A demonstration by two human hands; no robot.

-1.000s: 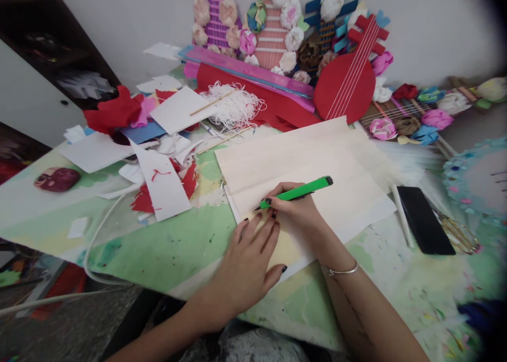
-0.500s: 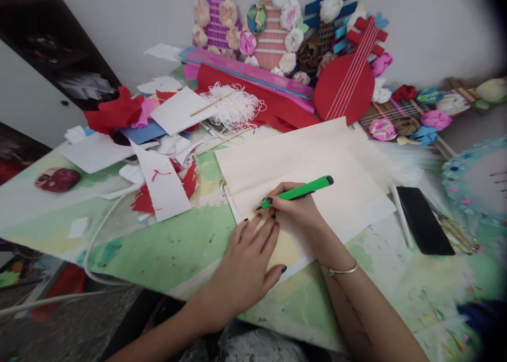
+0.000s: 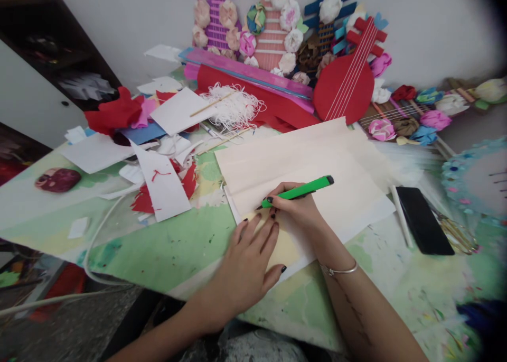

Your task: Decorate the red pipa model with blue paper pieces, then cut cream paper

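Observation:
My right hand grips a green pen with a black end. Its tip points down at the cream paper, close to the fingertips of my left hand. That left hand lies flat with its fingers spread, pressing on a pale yellow piece near the paper's front edge. White paper shows from underneath the cream sheet. Whether the pen tip touches the surface I cannot tell.
Scissors and a black phone lie to the right. Tangled white string, paper scraps and a stone-like object are on the left. A red paper instrument leans at the back. A white cable crosses the table's edge.

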